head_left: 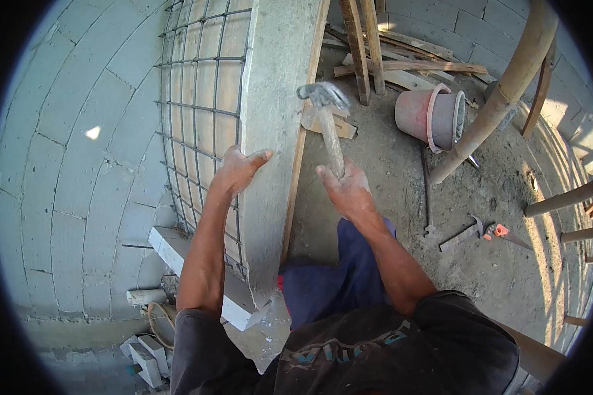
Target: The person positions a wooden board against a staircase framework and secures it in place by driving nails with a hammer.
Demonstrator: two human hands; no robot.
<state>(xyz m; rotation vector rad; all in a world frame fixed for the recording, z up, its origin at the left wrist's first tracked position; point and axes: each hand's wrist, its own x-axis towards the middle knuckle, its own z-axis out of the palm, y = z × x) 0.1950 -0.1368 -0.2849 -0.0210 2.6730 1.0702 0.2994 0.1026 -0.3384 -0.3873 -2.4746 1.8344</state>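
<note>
A claw hammer [330, 131] with a worn, pale handle is in my right hand [349, 192], its fingers closed round the lower end and the metal head up. The hammer head is near the right edge of a long grey board [275, 99] spattered with cement. My left hand [239, 170] grips the left edge of this board, thumb across its face, the other fingers mostly hidden behind the edge. Left of the board, beside that hand, runs a grid of steel rebar [197, 85] over pale wooden panels.
A grey block wall [79, 178] rises at left. At right are nested buckets [418, 118], a slanting bamboo pole [501, 99], and scrap planks [415, 66]. A second hammer [462, 235] and an orange-handled saw [507, 234] lie on the ground. A white block [171, 253] sits under the board.
</note>
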